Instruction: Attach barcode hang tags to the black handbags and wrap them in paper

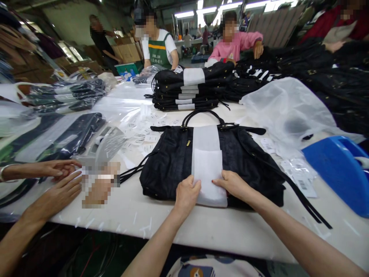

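A black handbag (236, 161) lies flat on the white table (201, 227) in front of me, handles pointing away. A white paper band (208, 161) runs down its middle. My left hand (186, 195) pinches the band's near left edge with curled fingers. My right hand (232, 184) holds the band's near right edge, fingers closed on the paper. Long black straps (302, 200) trail off the bag to the right.
A stack of banded black bags (184, 90) sits behind. A blue plastic bin (340, 169) stands at right, beside clear plastic bags (288, 107) and barcode tags (300, 179). A co-worker's hands (57, 181) rest at left on bagged items. Other people work at the far side.
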The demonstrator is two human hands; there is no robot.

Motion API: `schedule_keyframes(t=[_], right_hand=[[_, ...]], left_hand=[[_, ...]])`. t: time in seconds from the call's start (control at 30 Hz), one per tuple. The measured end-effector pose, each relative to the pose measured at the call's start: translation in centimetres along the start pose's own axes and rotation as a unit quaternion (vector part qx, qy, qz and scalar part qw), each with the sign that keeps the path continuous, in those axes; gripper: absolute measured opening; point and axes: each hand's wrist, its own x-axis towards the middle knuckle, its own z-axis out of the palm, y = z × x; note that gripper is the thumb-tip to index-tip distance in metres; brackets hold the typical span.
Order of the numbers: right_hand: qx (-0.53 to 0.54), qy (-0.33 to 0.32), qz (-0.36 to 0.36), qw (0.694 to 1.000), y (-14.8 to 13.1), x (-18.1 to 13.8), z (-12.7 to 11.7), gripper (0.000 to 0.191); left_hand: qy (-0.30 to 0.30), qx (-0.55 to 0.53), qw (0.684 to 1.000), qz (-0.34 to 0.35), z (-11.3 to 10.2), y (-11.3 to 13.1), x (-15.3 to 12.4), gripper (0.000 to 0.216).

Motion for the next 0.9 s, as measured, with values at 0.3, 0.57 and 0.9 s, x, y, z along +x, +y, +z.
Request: schedule_keyframes(t=[0.3, 0.57, 0.9], right_hand=[[-0.017, -0.003, 0.047, 0.999, 0.2, 0.9, 0.5, 0.024], [-0.008, 0.016, 0.057, 0.998, -0.3, 0.8, 0.4, 0.023], [-0.091, 0.034, 0.060, 0.993, 0.0, 1.3, 0.7, 0.027]], left_hand=[[-0.044, 0.085, 0.994, -0.057, -0.9, 1.4, 1.7, 0.021], [-0.024, 0.195, 0.980, -0.043, -0.4, 3.3, 0.9, 0.028], [0.050, 0.362, 0.894, 0.261, 0.9, 4.3, 0.7, 0.032]])
